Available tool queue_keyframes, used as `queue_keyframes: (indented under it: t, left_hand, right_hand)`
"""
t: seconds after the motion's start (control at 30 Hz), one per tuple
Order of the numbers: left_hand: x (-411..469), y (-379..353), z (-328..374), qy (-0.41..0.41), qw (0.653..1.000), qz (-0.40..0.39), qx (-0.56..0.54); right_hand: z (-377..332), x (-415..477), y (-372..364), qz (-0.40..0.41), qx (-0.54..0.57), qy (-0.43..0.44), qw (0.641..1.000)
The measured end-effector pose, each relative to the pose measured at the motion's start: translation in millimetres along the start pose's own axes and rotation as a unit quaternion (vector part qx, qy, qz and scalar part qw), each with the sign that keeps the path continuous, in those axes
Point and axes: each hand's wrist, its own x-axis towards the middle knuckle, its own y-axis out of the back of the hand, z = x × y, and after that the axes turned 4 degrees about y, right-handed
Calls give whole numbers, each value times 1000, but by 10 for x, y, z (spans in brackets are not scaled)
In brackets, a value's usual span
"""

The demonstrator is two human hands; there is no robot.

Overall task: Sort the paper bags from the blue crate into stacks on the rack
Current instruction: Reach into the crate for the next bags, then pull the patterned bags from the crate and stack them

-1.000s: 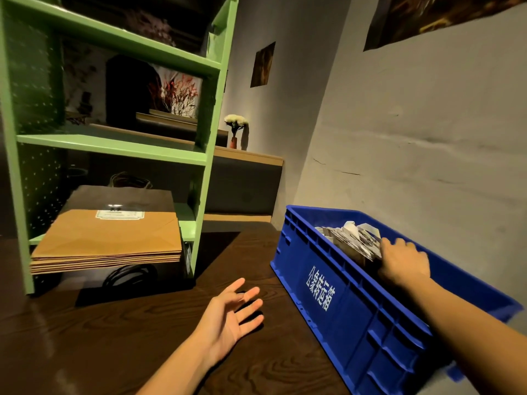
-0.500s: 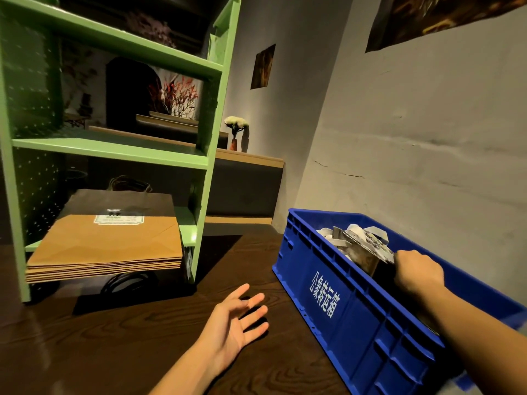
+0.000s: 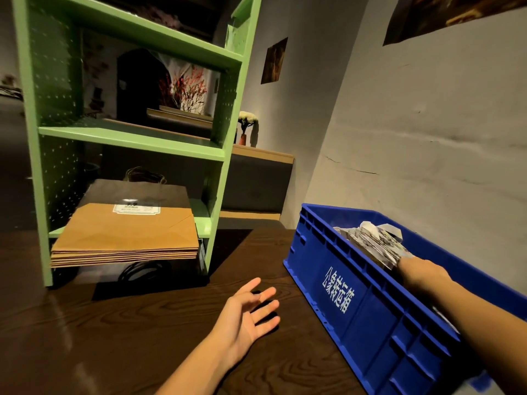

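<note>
Fingers of left hand (image 3: 245, 312) are spreading wide over dark wooden table (image 3: 114, 337); printed paper bags (image 3: 373, 240) in blue plastic crate (image 3: 385, 323) are hiding grip of right hand (image 3: 422, 273).

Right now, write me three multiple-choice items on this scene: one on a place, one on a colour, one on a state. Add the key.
1. Where does the stack of brown paper bags lie?
A. On the lowest shelf of the green rack
B. On its top shelf
C. On the floor

2. What colour is the crate?
A. Red
B. Blue
C. Grey

3. How is the left hand?
A. Pinching a bag
B. Fisted
C. Open, holding nothing

Key:
1 A, the stack sits on the bottom shelf.
2 B, its walls are plainly blue.
3 C, its fingers are spread with nothing in them.
</note>
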Motion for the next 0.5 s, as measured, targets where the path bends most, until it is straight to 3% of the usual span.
queue_keyframes:
  t: [0.13,0.3,0.37,0.5]
  left_hand:
    - [24,18,25,-2,1000,-2,-4]
    - [63,75,26,2,1000,1,-15]
    - [52,68,48,-2,1000,-3,-15]
    - [1,-3,106,-48,999,-2,8]
  right_hand:
    - [24,-69,88,108,68,-69,989]
    - [-16,-237,184,292,76,-126,945]
    - [-58,-310,394,396,145,-131,897]
    - [-352,-527,1009,546,363,-131,743]
